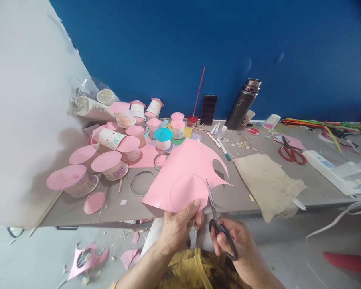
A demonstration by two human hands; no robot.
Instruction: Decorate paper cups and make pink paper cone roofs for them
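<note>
My left hand (180, 222) pinches the lower edge of a pink sheet of paper (183, 164), thumb on top. A circle is drawn in pencil on the sheet, and a rounded piece is cut out of its right side. In my right hand (234, 241) are black-handled scissors (213, 208), my fingers through the loops. Their blades point up and away, lying along the sheet's right edge beside the drawn circle. Whether the blades are apart is hard to make out. Left of the sheet, a roll of tape (142, 183) lies flat on the table.
Several paper cups with pink paper discs (110, 161) crowd the left, one with a blue disc (163, 134). Behind stand a phone (208, 109) and a dark flask (242, 105). To the right are a beige cloth (267, 182), red-handled scissors (291, 154) and a power strip (327, 170). Pink scraps (87, 259) litter the floor.
</note>
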